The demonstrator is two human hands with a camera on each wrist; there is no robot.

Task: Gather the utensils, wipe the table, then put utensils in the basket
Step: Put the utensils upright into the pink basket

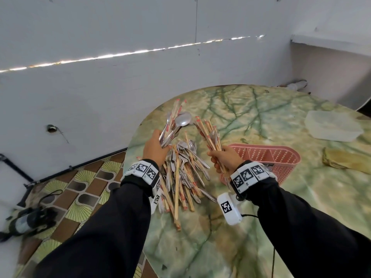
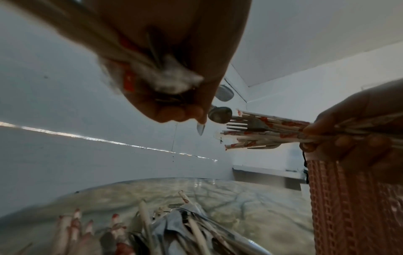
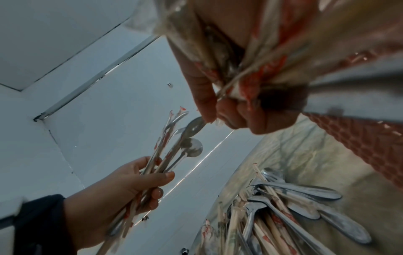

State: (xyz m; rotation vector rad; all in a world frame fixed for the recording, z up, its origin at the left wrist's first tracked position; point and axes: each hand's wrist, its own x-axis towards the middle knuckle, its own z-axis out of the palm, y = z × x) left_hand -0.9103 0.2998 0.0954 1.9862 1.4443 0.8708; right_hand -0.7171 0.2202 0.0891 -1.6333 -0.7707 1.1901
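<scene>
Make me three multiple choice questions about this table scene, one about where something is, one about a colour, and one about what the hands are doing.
1. Where is the basket?
A. on the floor
B. on the table, behind the right hand
C. hung on the wall

2. What colour is the basket?
A. pink
B. blue
C. black

3. What are the hands doing?
A. both lie flat on the table
B. only the left hand holds something
C. each grips a bundle of utensils

Answers:
1. B, it stands on the table just past the right hand.
2. A, its perforated walls are pink.
3. C, the left hand grips spoons and wrapped chopsticks, the right a bundle of chopsticks, above the pile.
</scene>
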